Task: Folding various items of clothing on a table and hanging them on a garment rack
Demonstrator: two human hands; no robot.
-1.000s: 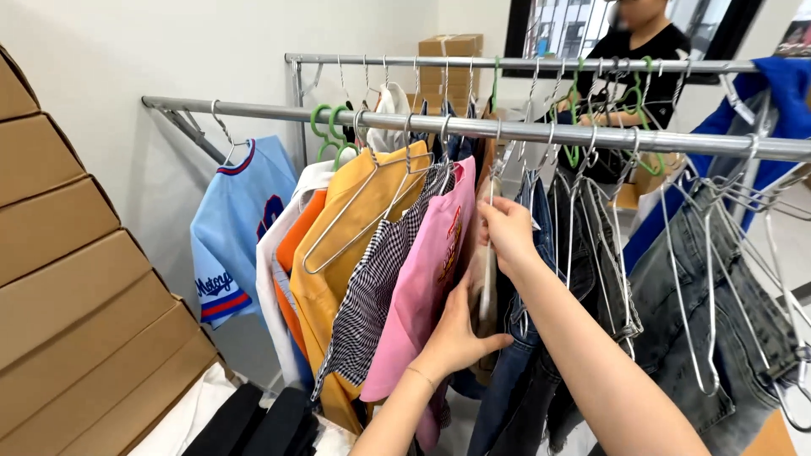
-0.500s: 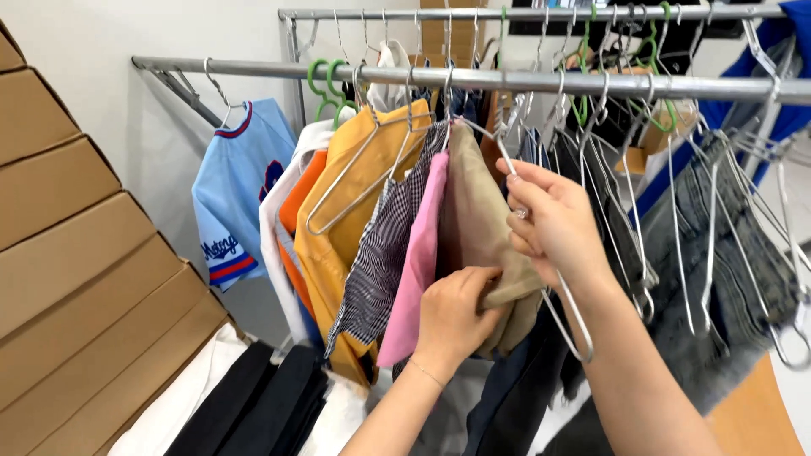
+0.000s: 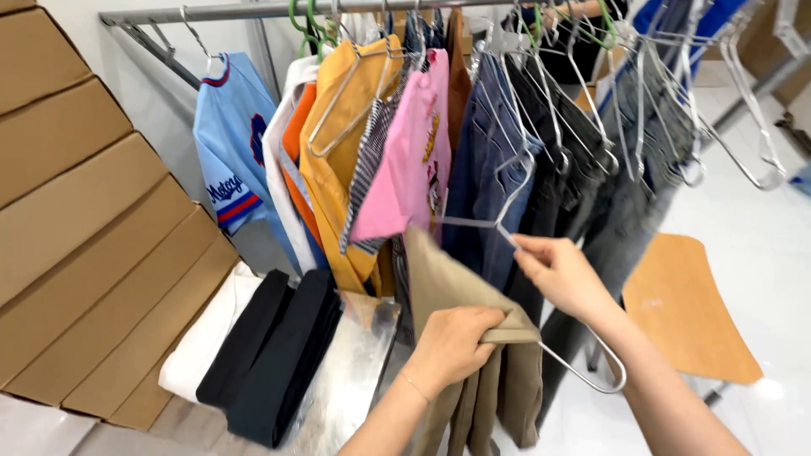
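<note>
Grip, left: left hand closes over the folded top edge of the khaki trousers, bunching the cloth.
Grip, right: right hand pinches the wire hanger where its hook meets the shoulders.
Change: half a second ago the hanger's hook sat on the rail among the other clothes; now hanger and trousers are off it and held low in front of the rack.
Meaning: the garment is free of the rack and carried by both hands alone.
Where: trousers hang below the pink shirt, in front of the dark jeans.
Around: yellow shirt and light blue jersey to the left; folded black and white clothes below; stacked cardboard boxes at far left.
In the way: empty wire hangers crowd the rail to the right; a tan board lies on the floor beneath.
</note>
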